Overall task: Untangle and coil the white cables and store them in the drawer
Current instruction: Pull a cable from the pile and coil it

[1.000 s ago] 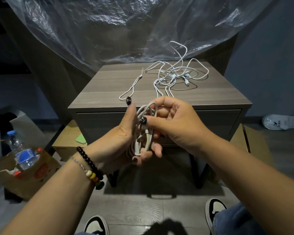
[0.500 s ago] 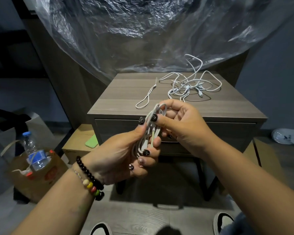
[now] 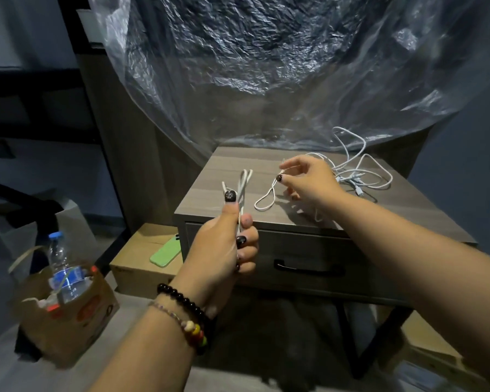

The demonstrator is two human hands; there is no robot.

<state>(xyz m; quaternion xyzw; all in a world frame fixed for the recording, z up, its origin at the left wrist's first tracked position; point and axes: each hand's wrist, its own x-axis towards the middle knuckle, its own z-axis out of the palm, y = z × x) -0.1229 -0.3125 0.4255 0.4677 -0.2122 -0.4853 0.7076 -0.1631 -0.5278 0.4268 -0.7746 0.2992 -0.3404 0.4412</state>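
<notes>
The left hand [image 3: 224, 244] grips a coiled cable [image 3: 242, 190] in front of the worktop [image 3: 210, 193], thumb clamped over the loops. The right hand [image 3: 309, 183] pinches a loose cable [image 3: 266, 198] lying on the worktop, which seems to trail into the tangled cables [image 3: 357, 171] just behind it. Best to draw that strand out slowly, following it back to the knot rather than tugging — and keep the finished coil pinched so it does not spring open. The drawer [image 3: 309, 264] below is closed, its contents hidden. A paper bag [image 3: 68, 315] on the floor holds a water bottle [image 3: 60, 267].
</notes>
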